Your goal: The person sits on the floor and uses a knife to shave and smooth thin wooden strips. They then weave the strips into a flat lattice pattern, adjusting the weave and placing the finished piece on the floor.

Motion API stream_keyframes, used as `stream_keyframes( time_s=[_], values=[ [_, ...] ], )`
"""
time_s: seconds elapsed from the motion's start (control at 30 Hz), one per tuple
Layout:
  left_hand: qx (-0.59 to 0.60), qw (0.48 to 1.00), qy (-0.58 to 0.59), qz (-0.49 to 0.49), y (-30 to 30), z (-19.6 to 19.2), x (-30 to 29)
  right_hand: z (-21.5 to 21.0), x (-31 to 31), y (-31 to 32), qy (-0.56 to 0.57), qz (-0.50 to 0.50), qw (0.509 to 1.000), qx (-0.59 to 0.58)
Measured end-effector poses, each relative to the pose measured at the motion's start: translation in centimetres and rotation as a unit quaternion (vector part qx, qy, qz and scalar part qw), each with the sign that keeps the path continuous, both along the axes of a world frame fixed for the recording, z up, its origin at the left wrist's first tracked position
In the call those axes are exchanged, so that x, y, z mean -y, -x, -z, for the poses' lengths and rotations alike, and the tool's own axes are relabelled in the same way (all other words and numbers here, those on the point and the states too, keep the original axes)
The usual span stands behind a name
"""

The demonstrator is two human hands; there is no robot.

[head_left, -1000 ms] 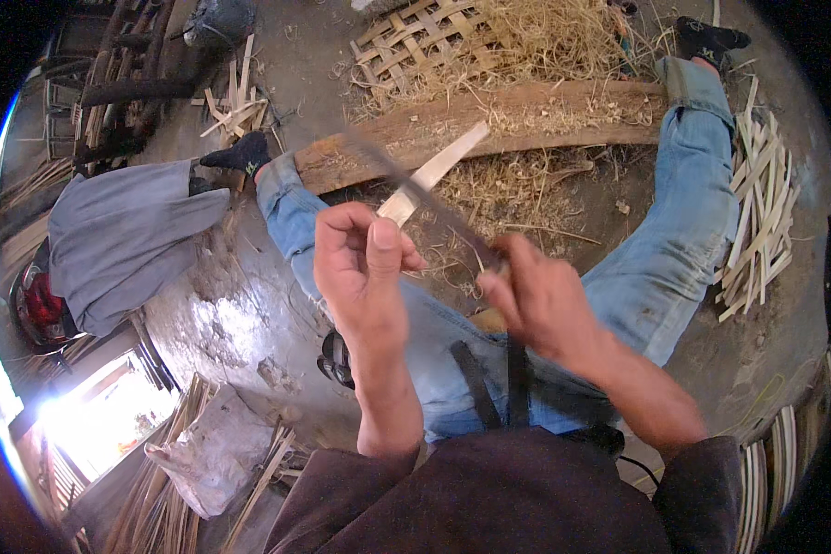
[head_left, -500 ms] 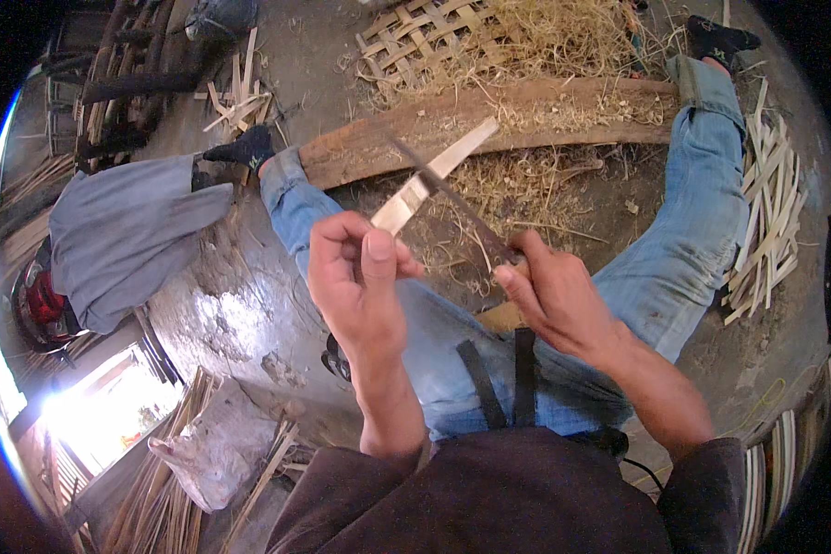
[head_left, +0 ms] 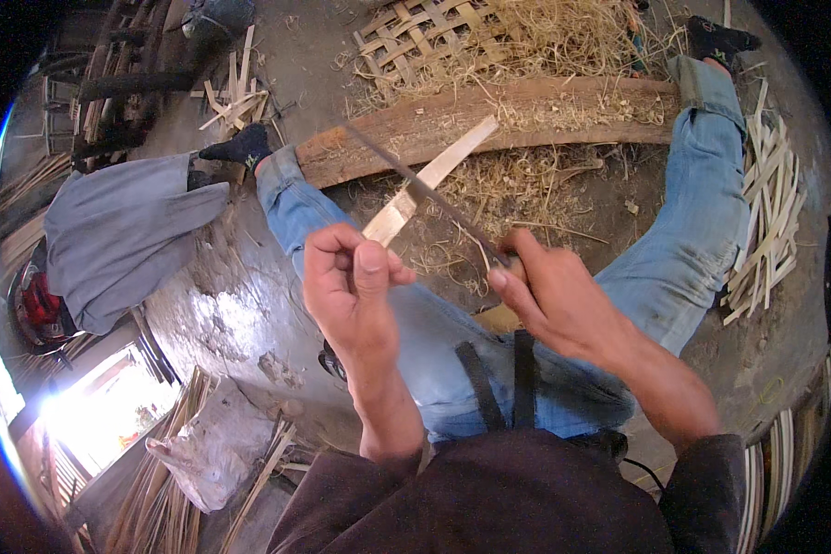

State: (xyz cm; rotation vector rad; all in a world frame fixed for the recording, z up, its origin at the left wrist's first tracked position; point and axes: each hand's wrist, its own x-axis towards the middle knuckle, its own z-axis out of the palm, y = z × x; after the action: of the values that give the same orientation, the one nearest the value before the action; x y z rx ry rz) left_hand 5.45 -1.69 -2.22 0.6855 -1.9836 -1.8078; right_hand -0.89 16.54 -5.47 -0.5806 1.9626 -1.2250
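My left hand (head_left: 355, 286) is closed round the near end of a pale flat strip of wood or bamboo (head_left: 451, 162), which slants away up to the right. A shallow carved step shows in the strip just beyond my fingers. My right hand (head_left: 559, 295) grips the handle of a long, thin, dark knife (head_left: 443, 205). Its blade crosses the strip beyond that step, pointing up and to the left; whether the edge is biting into it I cannot tell. Most of the handle is hidden in my fist.
A wooden plank (head_left: 517, 109) with shavings lies between my feet. Behind it are a woven mat (head_left: 415, 46) and a heap of curly shavings (head_left: 572, 42). Pale strips lie piled (head_left: 771, 222) at right. A grey cloth (head_left: 125, 235) and a whitish sack (head_left: 214, 448) are at left.
Both hands and the near end of the strip have shifted slightly left and down. The knife blade has slid a little toward my left hand along the strip.
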Motion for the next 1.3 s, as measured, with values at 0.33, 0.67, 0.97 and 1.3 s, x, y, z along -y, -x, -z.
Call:
stream_keyframes(
  time_s=[0.33, 0.67, 0.97, 1.3],
  values=[
    [0.061, 0.997, 0.047, -0.018, -1.0, -0.6, -0.3, 0.0, -0.3, -0.7, 0.008, -0.021, 0.998, -0.055],
    [0.066, 0.997, 0.016, -0.044, -2.2, -0.4, -0.5, 1.7, 0.4, -0.7, -0.053, -0.006, 0.998, -0.026],
    [0.016, 0.994, -0.108, -0.026, -1.2, 0.2, -0.7, -2.5, -0.5, -3.2, 0.038, -0.058, 0.997, 0.014],
    [-0.014, 0.992, -0.121, -0.035, -1.8, 0.7, -0.1, -1.7, -0.2, -3.0, 0.032, -0.061, 0.997, 0.044]
  ],
)
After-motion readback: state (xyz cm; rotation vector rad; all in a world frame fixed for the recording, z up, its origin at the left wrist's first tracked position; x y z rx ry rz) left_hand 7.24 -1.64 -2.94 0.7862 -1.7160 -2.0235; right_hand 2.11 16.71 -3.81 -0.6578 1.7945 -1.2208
